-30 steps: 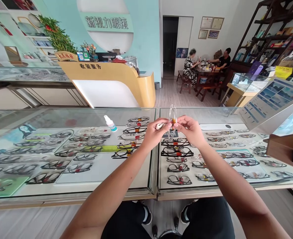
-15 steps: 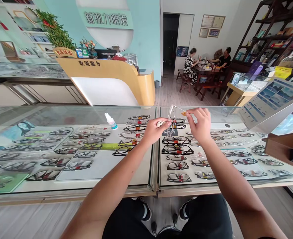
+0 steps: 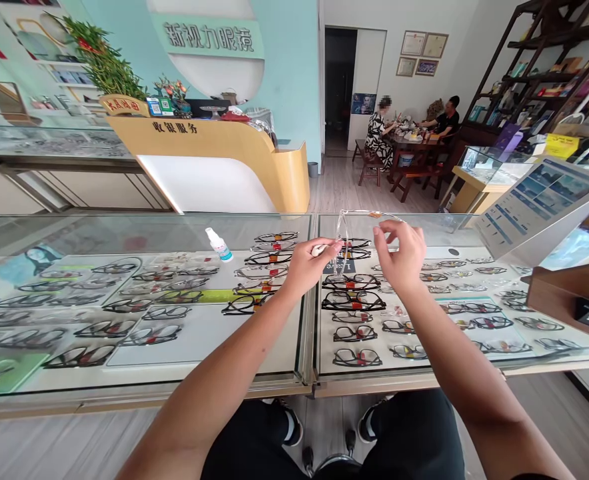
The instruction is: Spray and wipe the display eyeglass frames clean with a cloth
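My left hand (image 3: 310,265) is closed on a pair of clear-framed glasses (image 3: 343,230), held upright above the glass counter. A small white object (image 3: 318,250), whose kind I cannot make out, also pokes out of that hand. One temple of the glasses reaches to the right and bears an orange tag (image 3: 374,214). Just below this temple is my right hand (image 3: 402,257), its thumb and forefinger a little apart with nothing visible between them. On the counter top to the left stands a white spray bottle (image 3: 219,245) with a blue label.
Rows of eyeglasses (image 3: 353,301) lie inside the glass display counter (image 3: 274,373). At the right stand a printed display board (image 3: 542,207) and a brown wooden box (image 3: 569,300). Behind are a cashier desk (image 3: 199,163) and two people at a table (image 3: 409,139).
My right hand has let go of the orange-tagged temple and drawn slightly down. The temple now extends further right over that hand. My left hand keeps the glasses nearly in place.
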The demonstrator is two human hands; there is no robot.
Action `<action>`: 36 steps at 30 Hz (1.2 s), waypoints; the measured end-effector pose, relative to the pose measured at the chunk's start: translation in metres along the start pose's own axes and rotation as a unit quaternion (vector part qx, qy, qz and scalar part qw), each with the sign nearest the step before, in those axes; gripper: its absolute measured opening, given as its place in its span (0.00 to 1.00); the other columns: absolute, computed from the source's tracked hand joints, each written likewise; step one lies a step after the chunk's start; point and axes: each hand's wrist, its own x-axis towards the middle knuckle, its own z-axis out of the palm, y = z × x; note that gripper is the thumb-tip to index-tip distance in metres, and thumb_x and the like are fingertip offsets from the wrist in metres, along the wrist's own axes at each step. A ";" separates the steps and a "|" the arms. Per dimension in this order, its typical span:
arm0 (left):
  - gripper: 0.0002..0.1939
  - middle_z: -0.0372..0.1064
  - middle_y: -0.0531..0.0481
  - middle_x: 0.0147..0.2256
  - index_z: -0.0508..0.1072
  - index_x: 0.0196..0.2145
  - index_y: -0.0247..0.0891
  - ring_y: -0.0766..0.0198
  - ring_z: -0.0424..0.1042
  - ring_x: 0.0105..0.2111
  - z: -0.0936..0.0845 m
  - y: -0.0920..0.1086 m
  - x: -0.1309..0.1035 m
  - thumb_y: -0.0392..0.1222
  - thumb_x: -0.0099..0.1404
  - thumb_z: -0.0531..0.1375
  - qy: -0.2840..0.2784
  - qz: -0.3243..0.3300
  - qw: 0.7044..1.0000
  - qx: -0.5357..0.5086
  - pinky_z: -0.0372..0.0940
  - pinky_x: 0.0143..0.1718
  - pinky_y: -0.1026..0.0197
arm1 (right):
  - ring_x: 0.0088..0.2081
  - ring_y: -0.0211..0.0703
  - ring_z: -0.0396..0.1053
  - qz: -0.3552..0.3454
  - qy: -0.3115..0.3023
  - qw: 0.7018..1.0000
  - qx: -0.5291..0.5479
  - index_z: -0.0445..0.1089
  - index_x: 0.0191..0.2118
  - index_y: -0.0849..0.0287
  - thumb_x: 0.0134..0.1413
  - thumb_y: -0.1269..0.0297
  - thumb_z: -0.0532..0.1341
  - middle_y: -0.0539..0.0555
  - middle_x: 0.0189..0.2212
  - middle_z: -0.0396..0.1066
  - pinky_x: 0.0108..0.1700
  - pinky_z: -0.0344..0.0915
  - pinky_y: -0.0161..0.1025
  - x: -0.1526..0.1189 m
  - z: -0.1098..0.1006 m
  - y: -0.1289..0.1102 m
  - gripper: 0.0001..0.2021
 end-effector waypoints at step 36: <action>0.30 0.88 0.41 0.46 0.92 0.45 0.42 0.69 0.62 0.26 -0.002 0.003 0.000 0.70 0.59 0.79 0.056 -0.041 0.990 -0.126 0.53 0.24 0.63 | 0.62 0.63 0.73 -0.003 -0.036 0.991 0.125 0.73 0.62 0.49 0.62 0.66 0.64 0.63 0.64 0.73 0.64 0.73 0.66 -0.001 0.024 0.021 0.23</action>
